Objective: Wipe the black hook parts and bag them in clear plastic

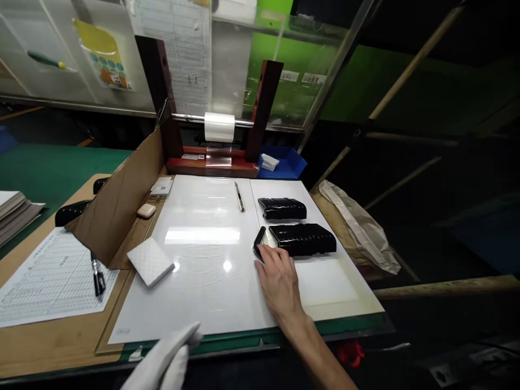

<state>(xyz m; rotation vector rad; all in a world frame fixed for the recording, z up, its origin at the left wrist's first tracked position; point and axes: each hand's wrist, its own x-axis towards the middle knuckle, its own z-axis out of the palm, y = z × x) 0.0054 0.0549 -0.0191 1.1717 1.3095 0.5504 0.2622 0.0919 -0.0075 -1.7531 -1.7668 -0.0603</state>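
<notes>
My right hand (280,279), bare, reaches over the board with thumb and fingertips closed at the lower end of a small, bent black plastic piece (259,241). Just beyond the fingers lies a glossy black ribbed plastic cover (303,240). A second, smaller black cover (282,208) rests behind it. Low in the view, at the front edge of the table, is my left hand (168,360) in a white glove. Its fingers are stretched out and nothing shows in them; part of the hand is cut off by the frame.
A clear film roll (219,127) hangs on a stand at the back. A craft knife (239,196) and a white pad (150,261) lie on the white board (203,292). Left are a cardboard divider (125,200), pens (98,279) and a printed sheet (52,276). A blue bin (290,163) stands behind.
</notes>
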